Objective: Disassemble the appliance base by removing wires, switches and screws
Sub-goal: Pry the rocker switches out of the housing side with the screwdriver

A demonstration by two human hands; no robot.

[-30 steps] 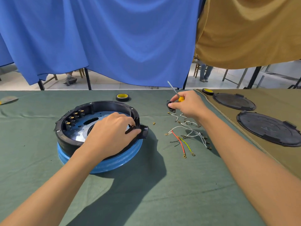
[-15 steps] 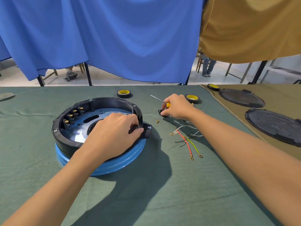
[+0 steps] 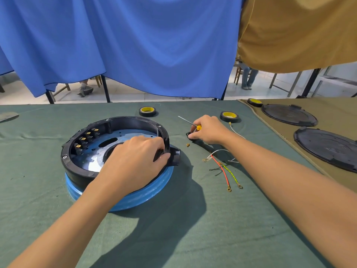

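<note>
On cloth (image 3: 193, 229), L of centre: base (image 3: 116, 122) sitting on blue ring (image 3: 135, 198), L hand (image 3: 135, 157) gripping its R rim, fingers curled over wall. Just R of base, R hand (image 3: 208, 130) clutching screwdriver (image 3: 186, 120), shaft pointing far-left, also touching black part (image 3: 190, 135). Wires (image 3: 222, 169) lying nearer R arm.

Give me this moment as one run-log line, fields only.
stage: disassembly under way | left hand: grips appliance base rim | right hand: holds screwdriver | wires, screw: loose on cloth
</note>
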